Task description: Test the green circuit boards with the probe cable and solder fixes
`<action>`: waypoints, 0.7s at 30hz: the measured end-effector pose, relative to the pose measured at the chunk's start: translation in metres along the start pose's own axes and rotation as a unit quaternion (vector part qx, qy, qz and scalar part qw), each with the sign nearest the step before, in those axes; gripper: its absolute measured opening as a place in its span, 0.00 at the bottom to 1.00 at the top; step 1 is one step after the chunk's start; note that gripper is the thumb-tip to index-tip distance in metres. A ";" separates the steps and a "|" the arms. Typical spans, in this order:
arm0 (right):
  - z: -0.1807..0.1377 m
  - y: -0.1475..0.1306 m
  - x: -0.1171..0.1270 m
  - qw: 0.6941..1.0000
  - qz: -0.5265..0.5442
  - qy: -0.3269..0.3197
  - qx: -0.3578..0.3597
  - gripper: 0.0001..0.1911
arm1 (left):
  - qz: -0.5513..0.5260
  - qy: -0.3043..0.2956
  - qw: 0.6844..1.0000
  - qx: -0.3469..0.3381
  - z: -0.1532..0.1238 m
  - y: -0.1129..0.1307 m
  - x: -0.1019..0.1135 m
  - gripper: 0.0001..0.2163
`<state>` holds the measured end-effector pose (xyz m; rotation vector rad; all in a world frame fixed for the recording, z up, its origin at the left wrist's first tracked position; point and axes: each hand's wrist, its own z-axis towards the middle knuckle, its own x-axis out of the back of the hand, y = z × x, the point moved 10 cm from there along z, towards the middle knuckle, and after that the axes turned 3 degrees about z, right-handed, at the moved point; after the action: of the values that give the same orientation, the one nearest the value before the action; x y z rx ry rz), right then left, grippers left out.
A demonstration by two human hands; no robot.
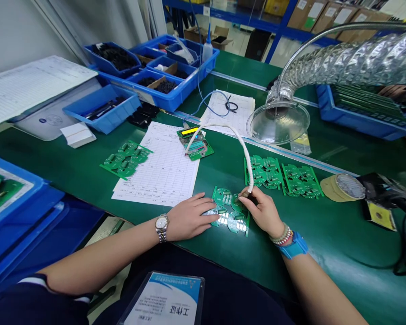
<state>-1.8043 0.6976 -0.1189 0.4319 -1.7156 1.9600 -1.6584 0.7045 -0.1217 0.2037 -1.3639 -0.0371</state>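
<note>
A green circuit board panel (pixel 228 210) lies on the table in front of me. My left hand (pixel 192 216) rests flat on its left edge, fingers stretched out. With my right hand (pixel 262 210) I pinch the end of a white-wrapped cable (pixel 245 151) and hold it against the panel's upper right part; the cable's tip is mostly hidden by my fingers. The cable arches back to a small programmer board (pixel 198 146) with a lit yellow display, which sits partly on a printed sheet (pixel 165 167).
More board panels lie at left (pixel 125 160) and right (pixel 264 171). A fume extraction hood (pixel 279 122) hangs over the table's back. Blue parts bins (pixel 169 101) stand back left. A blue crate of boards (pixel 362 122) is at right, near a soldering iron stand (pixel 379 192).
</note>
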 end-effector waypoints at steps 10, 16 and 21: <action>0.000 -0.002 0.001 1.000 -0.005 0.006 0.009 0.06 | -0.029 -0.087 0.994 0.061 0.016 -0.040 -0.014 0.44; -0.001 0.001 0.000 1.000 -0.007 -0.001 0.010 0.06 | 0.003 -0.032 0.999 0.018 0.016 -0.030 -0.013 0.35; -0.001 0.000 0.000 1.000 -0.011 0.000 0.019 0.06 | 0.021 0.037 0.999 -0.032 0.014 -0.019 -0.001 0.28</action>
<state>-1.8040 0.6981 -0.1195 0.4616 -1.6689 1.9790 -1.6707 0.6844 -0.1233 0.1200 -1.2911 -0.0375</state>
